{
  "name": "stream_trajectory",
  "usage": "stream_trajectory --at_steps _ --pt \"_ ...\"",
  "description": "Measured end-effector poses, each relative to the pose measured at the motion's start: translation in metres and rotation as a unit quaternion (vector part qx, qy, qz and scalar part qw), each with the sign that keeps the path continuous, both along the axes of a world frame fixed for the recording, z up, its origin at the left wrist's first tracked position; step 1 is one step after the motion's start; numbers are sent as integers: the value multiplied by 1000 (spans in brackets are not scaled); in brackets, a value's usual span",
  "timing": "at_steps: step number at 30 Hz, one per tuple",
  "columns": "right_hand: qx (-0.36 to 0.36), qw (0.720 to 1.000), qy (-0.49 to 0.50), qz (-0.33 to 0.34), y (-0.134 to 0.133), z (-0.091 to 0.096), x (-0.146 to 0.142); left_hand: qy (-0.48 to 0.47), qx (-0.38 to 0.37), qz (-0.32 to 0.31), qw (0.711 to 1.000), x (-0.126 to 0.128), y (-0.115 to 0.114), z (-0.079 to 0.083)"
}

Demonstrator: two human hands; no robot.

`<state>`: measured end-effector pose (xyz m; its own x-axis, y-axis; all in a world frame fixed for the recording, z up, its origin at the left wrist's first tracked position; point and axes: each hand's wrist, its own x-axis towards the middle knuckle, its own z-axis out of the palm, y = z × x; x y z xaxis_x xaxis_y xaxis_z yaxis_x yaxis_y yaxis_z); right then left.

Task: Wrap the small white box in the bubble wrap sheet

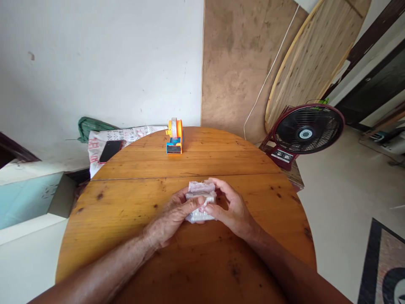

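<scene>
Between my two hands is a small bundle in clear bubble wrap point(198, 216), held over the near half of the wooden table. One flap of the wrap stands up at its far side. My left hand point(179, 209) grips the bundle from the left, its thumb lying across the top. On the right, my right hand point(232, 207) has its thumb pressed on the top and its fingers at the far right corner. Something reddish shows under the thumbs, too small to make out. What the wrap encloses is hidden.
An orange and blue tape dispenser point(174, 137) stands near the far edge of the round wooden table point(126, 202). A dark phone point(110, 151) lies on a printed white sack point(95, 147) at the far left. To the right is a dark red fan point(305, 133).
</scene>
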<state>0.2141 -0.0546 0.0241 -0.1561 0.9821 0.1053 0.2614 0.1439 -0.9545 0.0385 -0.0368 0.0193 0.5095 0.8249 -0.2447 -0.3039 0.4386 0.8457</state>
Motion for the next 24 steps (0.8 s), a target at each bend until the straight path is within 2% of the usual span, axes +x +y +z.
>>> stream_trajectory --at_steps 10,15,20,24 --pt "-19 999 31 19 -1 1 1 -15 31 -7 999 -1 -2 0" --pt "-9 1000 18 -15 0 2 2 -25 62 -26 997 -3 -3 2" --pt "-10 1000 19 -1 -1 0 2 -4 67 -44 997 -4 0 4" --pt "-14 1000 7 -15 -2 1 2 9 65 -47 997 -5 0 5"
